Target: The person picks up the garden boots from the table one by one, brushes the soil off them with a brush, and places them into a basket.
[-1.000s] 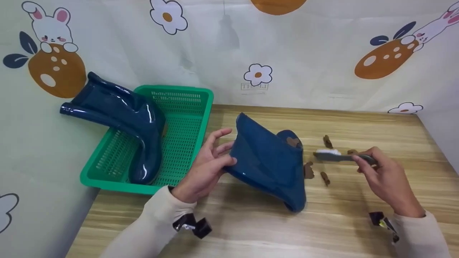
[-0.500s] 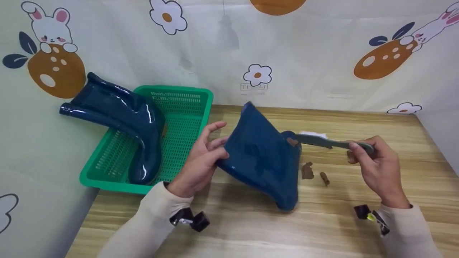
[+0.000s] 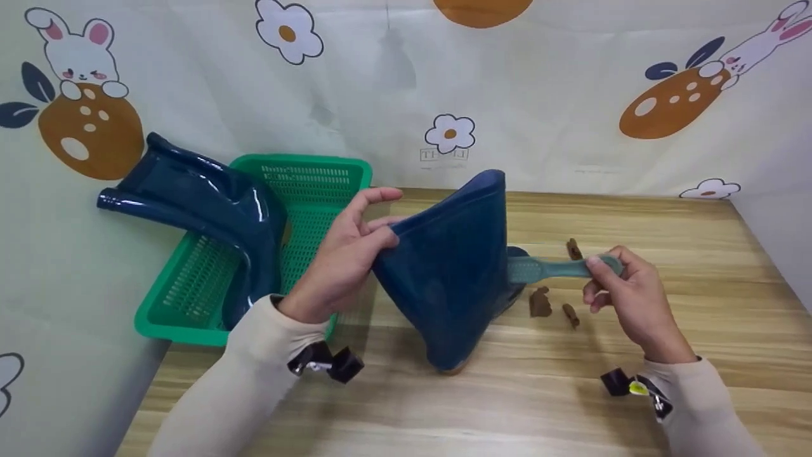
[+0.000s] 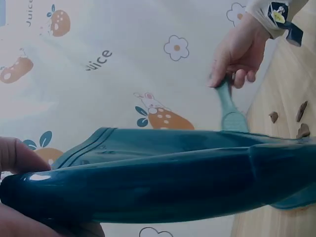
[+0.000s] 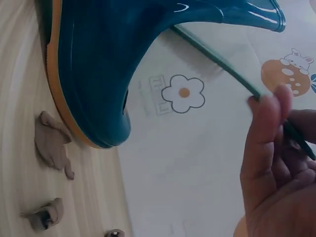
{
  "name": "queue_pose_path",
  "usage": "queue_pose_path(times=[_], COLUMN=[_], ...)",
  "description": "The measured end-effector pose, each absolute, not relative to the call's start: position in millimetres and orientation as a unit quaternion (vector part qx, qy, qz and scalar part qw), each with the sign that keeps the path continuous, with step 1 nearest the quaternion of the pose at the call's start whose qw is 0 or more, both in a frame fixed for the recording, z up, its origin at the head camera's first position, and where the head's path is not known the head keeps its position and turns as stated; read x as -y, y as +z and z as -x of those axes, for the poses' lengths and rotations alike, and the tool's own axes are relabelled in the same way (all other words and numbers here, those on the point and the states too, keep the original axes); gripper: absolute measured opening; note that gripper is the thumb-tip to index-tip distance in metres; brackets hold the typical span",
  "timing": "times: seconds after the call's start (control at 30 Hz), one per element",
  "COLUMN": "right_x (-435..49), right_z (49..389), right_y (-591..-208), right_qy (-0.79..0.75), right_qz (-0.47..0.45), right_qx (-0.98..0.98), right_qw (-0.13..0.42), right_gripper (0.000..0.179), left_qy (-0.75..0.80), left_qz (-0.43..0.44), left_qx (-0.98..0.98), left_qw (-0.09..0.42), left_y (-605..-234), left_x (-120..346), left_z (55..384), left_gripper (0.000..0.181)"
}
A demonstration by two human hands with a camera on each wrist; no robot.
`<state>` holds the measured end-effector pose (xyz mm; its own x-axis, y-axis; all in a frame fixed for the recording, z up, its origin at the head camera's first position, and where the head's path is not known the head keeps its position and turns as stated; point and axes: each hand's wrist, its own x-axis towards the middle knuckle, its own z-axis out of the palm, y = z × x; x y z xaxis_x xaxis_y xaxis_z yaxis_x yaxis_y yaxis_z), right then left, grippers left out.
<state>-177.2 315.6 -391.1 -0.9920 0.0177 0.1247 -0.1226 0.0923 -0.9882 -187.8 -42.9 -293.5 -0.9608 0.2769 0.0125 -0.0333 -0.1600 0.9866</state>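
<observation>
Currently | left hand (image 3: 336, 260) pinches blue boot (image 3: 447, 279) by rim | right hand (image 3: 637, 301) grips green brush (image 3: 555, 269) | boot between hands

Left hand (image 3: 342, 257) grips; right hand (image 3: 634, 298) pinches, its fingers (image 5: 259, 158) apparently curled.

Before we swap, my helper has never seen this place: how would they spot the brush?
At the wooden table, find the dark blue boot in the left hand. The brush runs from the boot's edge to the right hand. Slim and grey-green, it stands apart from the brown scraps nearby.
</observation>
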Motion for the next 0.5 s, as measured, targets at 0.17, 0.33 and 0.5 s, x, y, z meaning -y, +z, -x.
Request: queue_pose_path(times=[0.17, 0.33, 0.5], right_x=[-325.4, -335.0, -333.7], right_z=[176.2, 173.8, 174.5], right_y=[-397.0, -400.2, -403.3], right_qy=[0.59, 0.503, 0.446], right_qz=[-0.023, -0.02, -0.008], right_qx=[0.806, 0.86, 0.894], right_qw=[-0.055, -0.088, -0.05], right_gripper=[0.034, 0.036, 0.035], left_qy=[0.752, 0.77, 0.789], left_qz=[-0.109, -0.127, -0.137], left_qx=[-0.639, -0.611, -0.581], left_qw=[0.122, 0.136, 0.145], left_y=[-293.6, -298.6, -304.0], left_x=[45.3, 47.2, 47.6], left_z=[188.8, 187.0, 185.0], left_gripper=[0.045, 0.044, 0.044])
